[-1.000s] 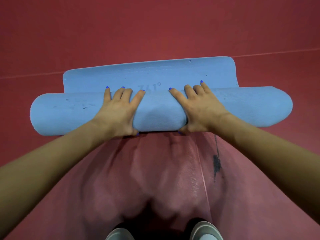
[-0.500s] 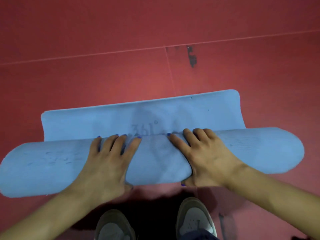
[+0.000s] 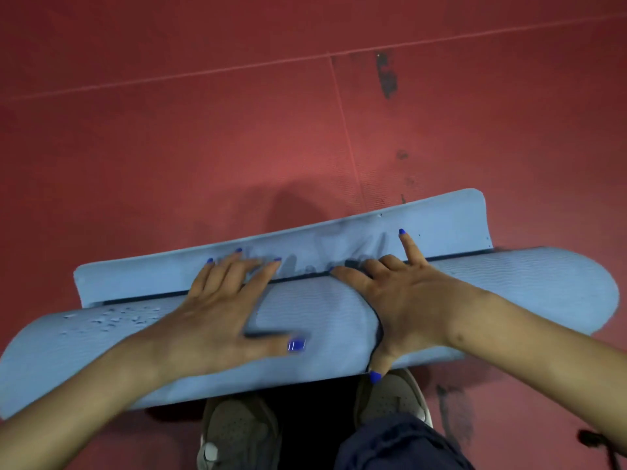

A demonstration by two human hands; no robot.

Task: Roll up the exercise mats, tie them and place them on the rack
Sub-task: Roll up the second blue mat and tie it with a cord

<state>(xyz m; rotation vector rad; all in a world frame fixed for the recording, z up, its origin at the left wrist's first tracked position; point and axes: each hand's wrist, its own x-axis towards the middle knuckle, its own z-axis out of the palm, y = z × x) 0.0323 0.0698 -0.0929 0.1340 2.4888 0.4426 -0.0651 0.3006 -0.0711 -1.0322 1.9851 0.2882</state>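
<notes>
underfoot, scuffed red floor (seamed) bears the blue mat.

A single wide-angle view from a camera worn on the person's head, looking steeply down and slightly forward. It sits close above the left hand and right hand on a blue mat, with red floor ahead and shoes at the bottom edge.
</notes>
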